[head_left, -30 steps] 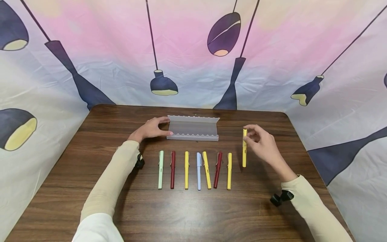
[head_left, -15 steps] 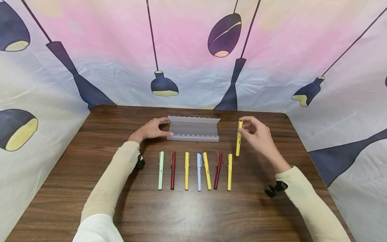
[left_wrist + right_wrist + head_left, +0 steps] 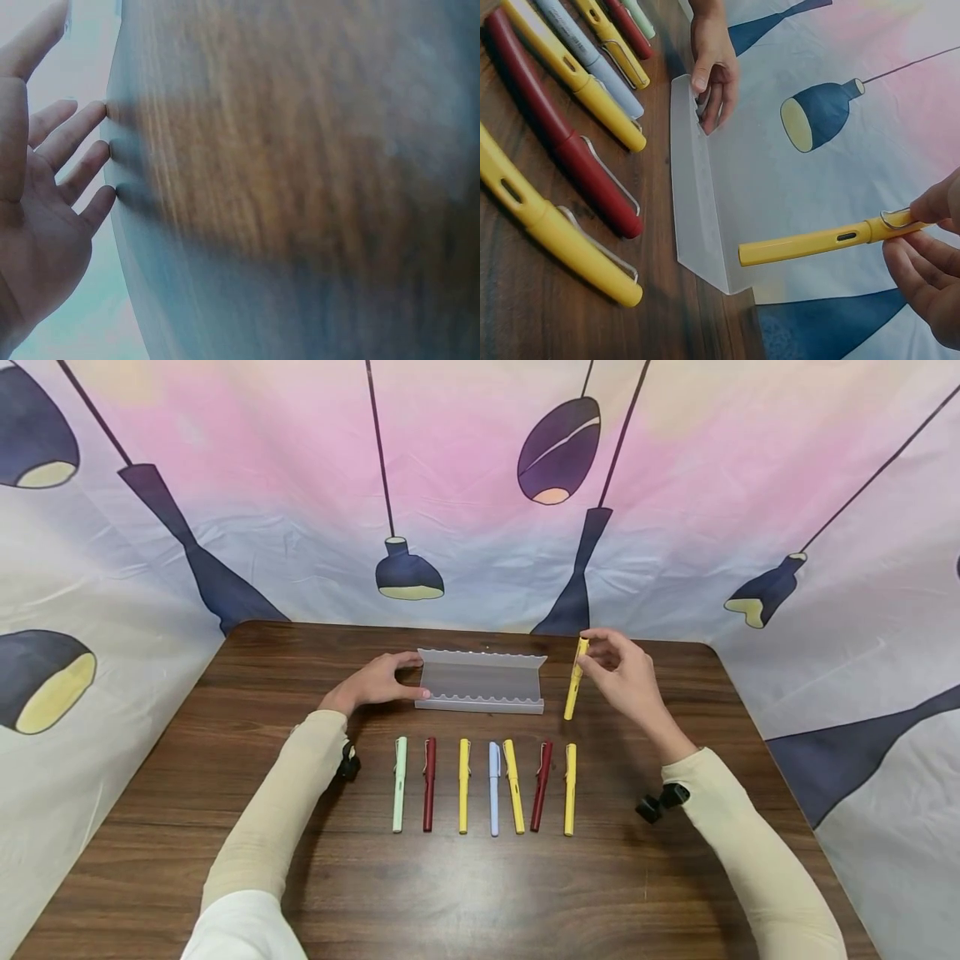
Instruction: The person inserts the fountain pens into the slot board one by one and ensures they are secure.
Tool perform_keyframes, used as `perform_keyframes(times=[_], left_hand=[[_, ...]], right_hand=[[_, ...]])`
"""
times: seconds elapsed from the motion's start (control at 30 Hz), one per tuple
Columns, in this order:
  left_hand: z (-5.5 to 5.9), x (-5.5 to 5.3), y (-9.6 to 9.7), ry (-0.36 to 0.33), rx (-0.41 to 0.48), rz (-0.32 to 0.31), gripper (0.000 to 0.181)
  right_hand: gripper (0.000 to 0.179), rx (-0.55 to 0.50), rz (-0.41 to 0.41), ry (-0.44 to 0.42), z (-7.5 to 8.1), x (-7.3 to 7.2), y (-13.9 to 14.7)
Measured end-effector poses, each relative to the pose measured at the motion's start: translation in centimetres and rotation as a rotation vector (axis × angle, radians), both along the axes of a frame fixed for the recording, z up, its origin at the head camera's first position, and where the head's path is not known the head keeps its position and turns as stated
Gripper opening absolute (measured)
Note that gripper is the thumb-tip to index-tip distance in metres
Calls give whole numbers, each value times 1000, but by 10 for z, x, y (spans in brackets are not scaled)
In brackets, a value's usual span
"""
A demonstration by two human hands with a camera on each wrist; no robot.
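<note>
One yellow pen [image 3: 572, 695] tilts in the right grip [image 3: 624, 677] — near the scalloped tray [image 3: 480, 678].

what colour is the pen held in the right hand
Yellow: the pen in the right hand shows best in the right wrist view.

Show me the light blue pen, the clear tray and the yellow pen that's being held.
Light blue pen [image 3: 493, 791], head view: on the barrel, below the cap.
Clear tray [image 3: 480, 679], head view: on its bare floor.
Held yellow pen [image 3: 814, 242], right wrist view: on the barrel.
</note>
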State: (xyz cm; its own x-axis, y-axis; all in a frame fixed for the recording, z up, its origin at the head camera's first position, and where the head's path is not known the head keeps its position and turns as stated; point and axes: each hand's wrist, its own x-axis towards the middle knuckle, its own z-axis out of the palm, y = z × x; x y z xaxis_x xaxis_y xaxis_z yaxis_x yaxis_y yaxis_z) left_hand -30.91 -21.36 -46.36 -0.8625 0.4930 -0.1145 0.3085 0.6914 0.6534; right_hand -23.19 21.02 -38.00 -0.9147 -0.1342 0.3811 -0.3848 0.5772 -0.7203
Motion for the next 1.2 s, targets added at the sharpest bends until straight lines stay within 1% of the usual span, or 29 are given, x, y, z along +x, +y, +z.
perform_keyframes(times=[0.17,0.33,0.53,0.67,0.87,1.03,1.2], left_hand=[[0,0,0,0,8,-4,95],[-1,-1,0,17,4,-7,92],[2,1,1,3,-4,-5,92],[1,1,1,6,-6,-6,91],[2,1,0,4,-7,-3,93],[0,1,0,0,-1,-1,94],[1,1,0,-5,5,4,94]], right_hand=[[34,-35,5,-1,0,-8,-7],[33,-73,9,14,-3,-17,-15],[33,-112,18,19,-8,-25,-23],[33,-114,16,22,-12,-31,-27],[33,-110,13,56,-19,-41,-32],[34,-81,2,59,-24,-45,-34],[35,-50,-6,53,-32,-49,-35]])
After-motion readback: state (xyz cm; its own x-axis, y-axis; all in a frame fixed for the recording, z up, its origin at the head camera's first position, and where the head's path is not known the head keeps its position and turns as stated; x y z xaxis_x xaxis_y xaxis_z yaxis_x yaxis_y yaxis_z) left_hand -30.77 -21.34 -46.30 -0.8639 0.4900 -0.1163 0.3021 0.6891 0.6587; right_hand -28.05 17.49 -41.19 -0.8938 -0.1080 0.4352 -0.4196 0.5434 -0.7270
